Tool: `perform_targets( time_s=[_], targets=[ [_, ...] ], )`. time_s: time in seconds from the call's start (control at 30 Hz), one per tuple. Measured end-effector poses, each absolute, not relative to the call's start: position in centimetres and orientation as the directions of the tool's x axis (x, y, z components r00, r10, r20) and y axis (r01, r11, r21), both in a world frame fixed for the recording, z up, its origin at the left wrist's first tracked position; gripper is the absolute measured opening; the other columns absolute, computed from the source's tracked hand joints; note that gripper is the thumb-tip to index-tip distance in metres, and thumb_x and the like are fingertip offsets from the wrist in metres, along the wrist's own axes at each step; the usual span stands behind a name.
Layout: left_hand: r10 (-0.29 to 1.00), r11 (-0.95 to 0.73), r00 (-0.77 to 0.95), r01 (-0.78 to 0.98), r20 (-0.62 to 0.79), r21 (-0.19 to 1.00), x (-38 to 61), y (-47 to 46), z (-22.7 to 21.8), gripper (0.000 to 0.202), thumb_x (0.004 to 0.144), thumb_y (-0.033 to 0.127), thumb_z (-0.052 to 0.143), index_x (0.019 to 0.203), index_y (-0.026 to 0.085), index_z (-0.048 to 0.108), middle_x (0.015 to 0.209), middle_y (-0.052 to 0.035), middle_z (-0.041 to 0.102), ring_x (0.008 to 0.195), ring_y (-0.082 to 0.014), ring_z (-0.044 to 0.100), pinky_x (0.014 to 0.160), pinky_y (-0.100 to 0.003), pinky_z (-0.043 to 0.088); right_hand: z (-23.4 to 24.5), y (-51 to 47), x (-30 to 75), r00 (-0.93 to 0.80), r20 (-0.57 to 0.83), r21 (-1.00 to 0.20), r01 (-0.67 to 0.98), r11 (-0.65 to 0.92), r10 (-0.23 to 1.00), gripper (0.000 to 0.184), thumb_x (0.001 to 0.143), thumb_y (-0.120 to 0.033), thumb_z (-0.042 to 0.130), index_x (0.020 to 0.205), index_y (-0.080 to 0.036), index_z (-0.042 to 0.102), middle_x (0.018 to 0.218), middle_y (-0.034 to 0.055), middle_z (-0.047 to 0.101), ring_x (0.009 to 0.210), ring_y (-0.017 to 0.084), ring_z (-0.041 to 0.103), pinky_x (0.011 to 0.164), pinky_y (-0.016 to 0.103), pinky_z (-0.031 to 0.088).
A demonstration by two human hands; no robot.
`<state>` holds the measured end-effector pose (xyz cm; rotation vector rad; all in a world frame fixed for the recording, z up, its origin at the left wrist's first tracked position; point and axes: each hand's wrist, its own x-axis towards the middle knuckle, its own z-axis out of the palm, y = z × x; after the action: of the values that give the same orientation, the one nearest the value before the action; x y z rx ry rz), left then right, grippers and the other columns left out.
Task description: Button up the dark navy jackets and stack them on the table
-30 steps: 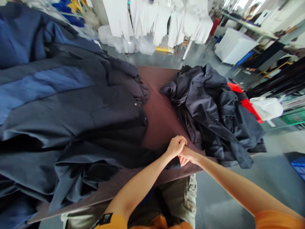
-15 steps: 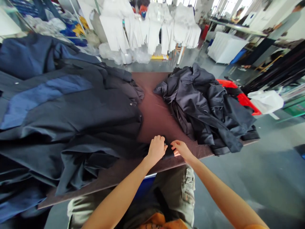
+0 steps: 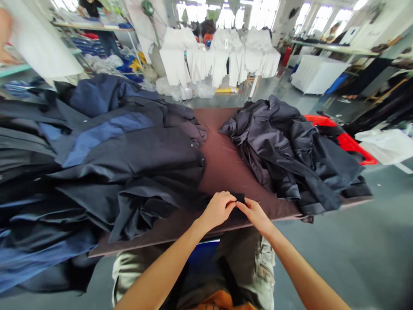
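Observation:
A dark jacket [image 3: 155, 155] with a blue inner panel is spread over the left of the table, one sleeve stretched towards me. My left hand [image 3: 220, 207] pinches the end of that sleeve near the table's front edge. Right beside it, my right hand [image 3: 254, 213] grips the same dark cuff [image 3: 240, 197] between thumb and fingers. The two thumbs nearly meet on the cloth. Whatever lies under the fingers is hidden.
A brown-covered table [image 3: 222, 159] carries the garments. On its right lies a pile of dark jackets [image 3: 277, 133], with a red crate [image 3: 358, 148] beyond. More dark and blue garments [image 3: 41, 258] hang off the left. White garments [image 3: 222, 51] hang on a rack behind.
My right hand has come in to the left and closed on the cuff; it was apart from it before. The view has swung a little to the left.

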<state>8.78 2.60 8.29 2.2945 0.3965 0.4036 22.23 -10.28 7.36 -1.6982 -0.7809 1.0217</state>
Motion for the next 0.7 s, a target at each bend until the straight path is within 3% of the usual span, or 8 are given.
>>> perform_targets(
  time_s=[0.13,0.27,0.33,0.43,0.53,0.7],
  targets=[
    [0.453,-0.513,0.872,0.082,0.188,0.855,6.8,1.1,10.8,0.020,0.094,0.014,0.050,0.100,0.020,0.069,0.100,-0.0043,0.070,0.096,-0.0186,0.063,0.091,-0.031,0.048,8.9,-11.0,21.3,0.346,-0.282,-0.934,0.114,-0.339,0.895,0.048,0.084,-0.062,0.059,0.091,-0.015,0.065,0.081,0.0024,0.066,0.075,0.018,0.058,0.067,0.027,0.047],
    [0.451,-0.500,0.862,0.027,0.233,0.866,4.8,-0.1,12.3,0.029,0.092,0.009,0.047,0.111,0.020,0.065,0.106,-0.0035,0.070,0.098,-0.0166,0.064,0.094,-0.031,0.049,9.9,-12.1,20.2,0.376,-0.187,-0.867,0.372,-0.333,0.908,0.051,0.085,-0.065,0.055,0.080,-0.015,0.065,0.068,0.0014,0.061,0.061,0.015,0.051,0.054,0.025,0.040],
    [0.426,-0.579,0.860,0.020,0.282,0.815,3.5,0.1,12.7,0.033,0.090,0.007,0.047,0.115,0.020,0.063,0.108,-0.0036,0.070,0.101,-0.0171,0.064,0.096,-0.032,0.049,10.2,-12.8,19.7,0.387,-0.044,-0.780,0.563,-0.274,0.921,0.055,0.088,-0.068,0.052,0.072,-0.016,0.064,0.062,0.0017,0.059,0.055,0.014,0.049,0.052,0.025,0.037],
    [0.461,-0.737,0.803,0.110,0.377,0.667,0.7,2.2,13.3,0.032,0.090,0.006,0.047,0.112,0.021,0.064,0.111,-0.0053,0.068,0.107,-0.0199,0.061,0.098,-0.036,0.048,10.8,-14.6,19.9,0.365,0.206,-0.556,0.807,-0.198,0.908,0.065,0.093,-0.072,0.042,0.060,-0.019,0.058,0.055,0.0038,0.057,0.049,0.014,0.048,0.051,0.027,0.036],
    [0.600,-0.765,0.657,0.305,0.456,0.567,-3.5,6.0,13.6,0.031,0.088,0.006,0.047,0.108,0.020,0.066,0.109,-0.0070,0.068,0.107,-0.0218,0.061,0.101,-0.039,0.048,12.2,-17.2,21.2,0.381,0.344,-0.425,0.878,-0.220,0.858,0.068,0.093,-0.075,0.038,0.060,-0.020,0.059,0.053,0.0059,0.058,0.044,0.015,0.049,0.047,0.028,0.037],
    [0.830,-0.558,0.381,0.548,0.408,0.623,-12.4,10.2,12.9,0.031,0.083,0.008,0.045,0.102,0.017,0.068,0.106,-0.0080,0.070,0.099,-0.0210,0.065,0.100,-0.037,0.051,15.9,-23.4,22.8,0.424,0.266,-0.619,0.763,-0.184,0.865,0.066,0.085,-0.077,0.050,0.090,-0.016,0.074,0.071,0.0095,0.073,0.058,0.023,0.067,0.053,0.030,0.054]
  ],
)
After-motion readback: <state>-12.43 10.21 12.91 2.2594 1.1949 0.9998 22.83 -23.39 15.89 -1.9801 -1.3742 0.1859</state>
